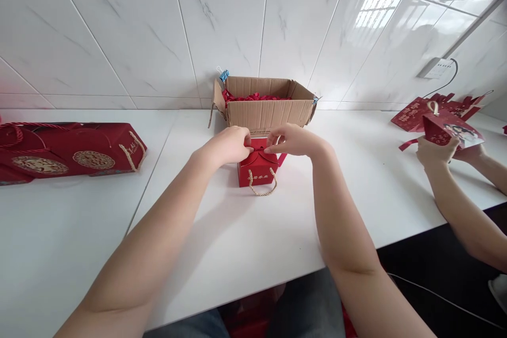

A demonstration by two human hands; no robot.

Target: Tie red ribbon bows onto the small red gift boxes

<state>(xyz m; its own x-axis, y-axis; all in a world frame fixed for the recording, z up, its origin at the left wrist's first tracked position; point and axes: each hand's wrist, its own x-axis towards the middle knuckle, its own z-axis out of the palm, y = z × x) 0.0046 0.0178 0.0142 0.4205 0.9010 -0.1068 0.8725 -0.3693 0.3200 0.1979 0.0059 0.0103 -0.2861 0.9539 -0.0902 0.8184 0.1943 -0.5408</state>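
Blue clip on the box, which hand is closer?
Left. The left hand is directly in front of the blue clip; the right hand is off to its right.

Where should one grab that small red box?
Probably on the box, across its flat side walls, from the near side: it stands upright, the left hand and right hand hold its top flaps, and the front rope handle alone would likely tip it.
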